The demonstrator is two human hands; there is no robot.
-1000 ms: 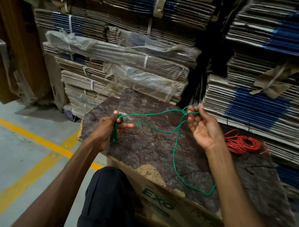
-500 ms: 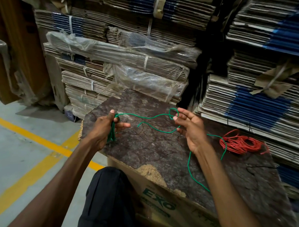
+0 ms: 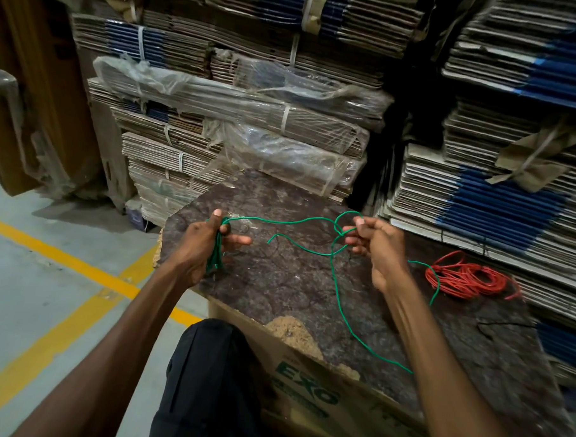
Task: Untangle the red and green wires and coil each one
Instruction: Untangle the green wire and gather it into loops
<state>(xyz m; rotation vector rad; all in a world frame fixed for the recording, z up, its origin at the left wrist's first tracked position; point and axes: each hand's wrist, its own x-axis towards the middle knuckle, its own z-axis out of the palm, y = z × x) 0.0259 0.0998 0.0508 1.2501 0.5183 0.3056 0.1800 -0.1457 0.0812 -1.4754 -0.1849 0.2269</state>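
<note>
My left hand [image 3: 202,246] grips a bundle of green wire loops, which hang down from its fist above the left part of the dark board [image 3: 293,284]. From there the green wire [image 3: 290,221] stretches to my right hand [image 3: 379,247], whose fingers pinch a knotted loop of it. A long free tail drops from that hand across the board toward its front edge. The red wire [image 3: 469,275] lies in a loose coil on the board to the right of my right hand, apart from the green one.
The board rests on a cardboard box [image 3: 322,395] printed with green letters. Stacks of flattened cartons [image 3: 498,201] and plastic-wrapped bundles [image 3: 252,104] rise close behind and to the right. A concrete floor with yellow lines [image 3: 67,261] lies left; my dark-clothed knee [image 3: 207,373] is below.
My right hand turned palm down and closed on the knotted loop, first moving left, then back out to the right. The green tail swung across the board. My left hand stayed put.
</note>
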